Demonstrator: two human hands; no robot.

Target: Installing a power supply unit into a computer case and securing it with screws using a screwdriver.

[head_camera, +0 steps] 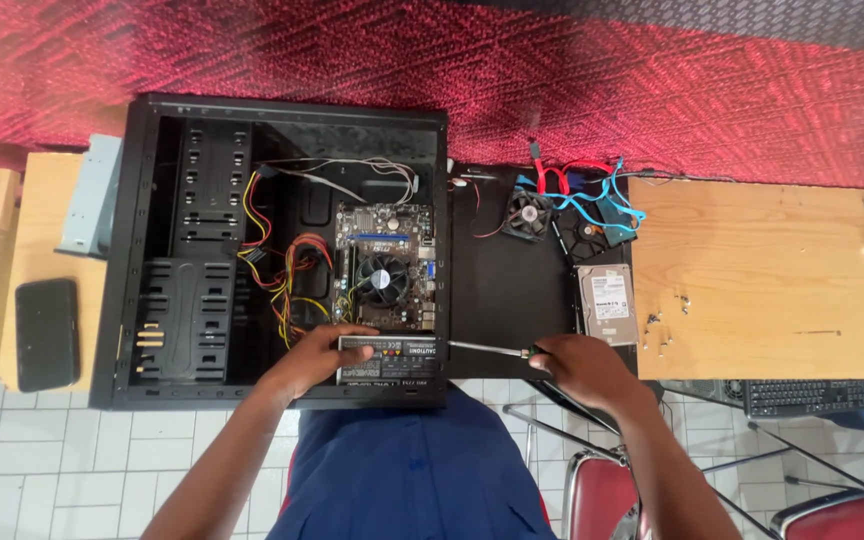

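Lap: blue trousers fill the bottom centre, closest to the lens; red chair just beside them.
Left hand: left hand lies palm-down on the power supply, fingers spread across its near-left corner, pressing rather than clamped round it.
Right hand: right hand is closed around the handle of a screwdriver; shaft points left, tip meeting the right face of the power supply.
Power supply position: sits in the near corner of the computer case, between the two hands, under the left one and just left of the right one.
Case interior: motherboard with round cooler fan lies just beyond the power supply; yellow, red and black wires bunch to its left.
Table, right: hard drive, two loose fans and red and blue cables beyond the right hand.
Table, left: black phone, well apart from both hands.
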